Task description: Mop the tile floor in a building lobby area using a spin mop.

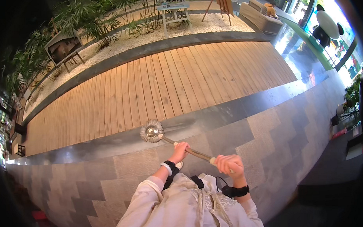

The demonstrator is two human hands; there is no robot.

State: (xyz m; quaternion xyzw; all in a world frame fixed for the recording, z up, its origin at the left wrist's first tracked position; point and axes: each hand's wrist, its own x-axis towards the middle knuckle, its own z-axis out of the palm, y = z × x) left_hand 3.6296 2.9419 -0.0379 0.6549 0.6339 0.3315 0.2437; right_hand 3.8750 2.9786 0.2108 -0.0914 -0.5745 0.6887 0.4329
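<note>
A round-headed mop [198, 152] with a metal handle slants across the front of my body. My left hand [180, 152] grips the handle partway down, nearer the head. My right hand [230, 165] is wrapped around the upper end, by a pale grip. The mop head [152, 131], grey strands around a shiny round centre, rests on the dark stone strip [182, 127] beside the wooden decking. A damp-looking sheen shows on the stone right of the head.
Wooden decking [168, 81] stretches ahead, bounded by a dark curb [131, 59]. Beyond it are white gravel [214, 20], bamboo-like plants [103, 23] and a display stand [176, 16]. A sofa [260, 17] with a person [270, 9] and a panda figure [327, 26] are at right. Patterned tiles [135, 166] lie below me.
</note>
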